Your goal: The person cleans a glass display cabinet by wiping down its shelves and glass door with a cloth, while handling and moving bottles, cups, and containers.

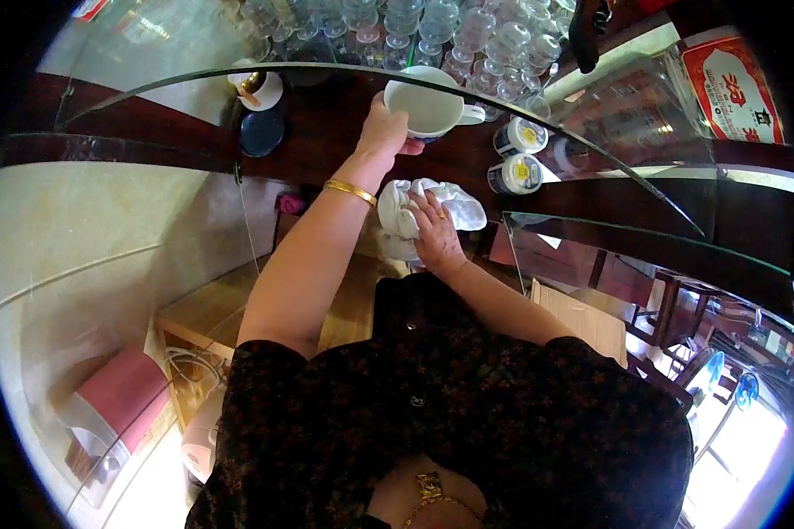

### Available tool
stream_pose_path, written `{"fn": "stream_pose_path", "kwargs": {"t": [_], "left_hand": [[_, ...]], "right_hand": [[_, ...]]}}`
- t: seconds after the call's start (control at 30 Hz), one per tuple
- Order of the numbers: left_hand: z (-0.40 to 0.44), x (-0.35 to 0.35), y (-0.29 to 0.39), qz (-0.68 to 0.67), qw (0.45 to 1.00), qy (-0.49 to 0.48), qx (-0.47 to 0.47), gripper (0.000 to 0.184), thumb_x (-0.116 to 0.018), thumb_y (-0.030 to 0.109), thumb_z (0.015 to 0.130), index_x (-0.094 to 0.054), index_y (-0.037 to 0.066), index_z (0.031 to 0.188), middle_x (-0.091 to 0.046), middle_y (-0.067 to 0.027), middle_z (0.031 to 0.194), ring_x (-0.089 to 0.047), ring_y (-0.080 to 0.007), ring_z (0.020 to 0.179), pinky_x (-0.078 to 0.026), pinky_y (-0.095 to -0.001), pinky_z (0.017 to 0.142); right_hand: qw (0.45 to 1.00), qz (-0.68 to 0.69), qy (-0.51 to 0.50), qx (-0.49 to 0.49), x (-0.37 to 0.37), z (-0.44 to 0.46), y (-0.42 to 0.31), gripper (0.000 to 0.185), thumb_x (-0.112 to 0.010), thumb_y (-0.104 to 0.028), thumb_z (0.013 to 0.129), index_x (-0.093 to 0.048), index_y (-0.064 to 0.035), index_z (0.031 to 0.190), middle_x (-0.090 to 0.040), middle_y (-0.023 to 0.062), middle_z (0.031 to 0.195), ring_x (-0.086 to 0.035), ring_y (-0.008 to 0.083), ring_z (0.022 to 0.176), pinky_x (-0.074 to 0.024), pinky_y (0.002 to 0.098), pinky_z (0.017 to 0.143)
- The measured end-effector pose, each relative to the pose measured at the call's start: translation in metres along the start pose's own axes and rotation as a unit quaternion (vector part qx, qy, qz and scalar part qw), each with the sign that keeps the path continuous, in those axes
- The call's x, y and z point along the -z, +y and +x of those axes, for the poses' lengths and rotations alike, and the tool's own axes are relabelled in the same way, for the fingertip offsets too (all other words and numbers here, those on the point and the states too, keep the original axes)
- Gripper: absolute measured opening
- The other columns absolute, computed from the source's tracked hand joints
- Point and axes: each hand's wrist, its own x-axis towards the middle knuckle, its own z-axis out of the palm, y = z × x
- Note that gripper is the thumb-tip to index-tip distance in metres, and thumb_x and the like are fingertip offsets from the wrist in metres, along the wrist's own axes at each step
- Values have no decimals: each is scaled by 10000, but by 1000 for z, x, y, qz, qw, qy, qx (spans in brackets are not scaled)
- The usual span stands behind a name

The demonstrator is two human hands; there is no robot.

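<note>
The left hand (pixel 385 137) is clamped on the left side of a white cup (pixel 423 110), at the far middle by the dark shelf (pixel 326 145); nearer, the right hand (pixel 438 236) lies over a white cloth (pixel 463 206), its grip hard to tell; two lidded tubs (pixel 519 157) stand right

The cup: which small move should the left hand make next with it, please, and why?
Perhaps the left hand should ease the cup slightly toward the cloth: the glass edge crosses the cup in this view, and the handle points toward the jars, so a straight lift might risk a knock.
</note>
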Motion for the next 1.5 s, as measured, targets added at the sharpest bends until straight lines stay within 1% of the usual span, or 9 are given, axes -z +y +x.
{"fn": "stream_pose_path", "kwargs": {"t": [0.2,0.63,0.8,0.9,0.93,1.0,1.13,1.33,1.5], "left_hand": [[17,-7,-4,9,1000,-13,-25,326,-439,183,879,-389,63,1178,-584,-151,876,-602,-208,576,-542,-314,470],[24,-16,-5,-61,997,-41,-13,393,-439,188,885,-292,87,1236,-564,-150,928,-616,-224,634,-561,-329,552],[9,-10,-15,-118,988,-66,-69,553,-494,259,883,-217,29,1302,-542,-184,953,-613,-219,642,-548,-322,560],[-24,6,-10,-82,996,-4,-44,667,-495,300,886,-124,63,1387,-407,-211,1207,-610,-209,719,-518,-298,602],[-31,20,-17,-64,996,4,-62,640,-494,301,887,-165,53,1376,-333,-200,1279,-607,-204,744,-508,-293,618],[-50,47,-31,-93,990,71,-73,525,-478,248,893,-266,48,1330,-405,-170,1223,-594,-178,725,-501,-281,639],[-96,82,-55,-187,959,206,-60,381,-435,150,901,-353,54,1261,-445,-145,1197,-577,-149,724,-479,-265,674],[-135,91,-75,-227,935,264,-66,337,-403,64,889,-386,61,1225,-460,-103,1147,-564,-144,760,-455,-271,711],[-152,92,-61,-219,934,264,-105,323,-398,44,882,-408,61,1204,-468,-100,1121,-556,-145,768,-448,-271,723]], "right_hand": [[1000,9,-10,-7,-1,-4,2,508,-562,-22,656,-458,-93,1148,-406,95,1295,-323,349,1242,-318,511,960],[999,32,-22,-12,0,-4,5,512,-554,-16,660,-449,-81,1156,-395,98,1310,-307,351,1259,-305,514,969],[1000,-6,-20,-10,-6,-4,9,507,-590,-71,682,-447,-81,1168,-404,114,1303,-318,363,1250,-316,511,954],[992,49,120,6,6,9,18,592,-622,-54,647,-431,-52,1208,-379,174,1318,-318,391,1238,-325,496,950],[993,18,112,-30,12,13,24,581,-615,-34,654,-420,-16,1202,-378,163,1322,-306,395,1245,-304,488,977],[988,-62,64,-128,18,20,35,590,-627,-45,684,-393,-5,1223,-338,140,1355,-278,384,1265,-276,482,1006],[990,-87,11,-106,13,38,16,603,-642,-122,706,-391,-62,1251,-287,100,1391,-230,352,1295,-261,505,1011],[989,-109,-89,-41,-33,97,-18,590,-603,-224,756,-378,-68,1278,-286,92,1390,-219,341,1300,-261,496,1019],[986,-118,-69,100,-66,146,-56,590,-630,-214,735,-398,-106,1267,-325,85,1360,-263,326,1278,-292,477,1004]]}}
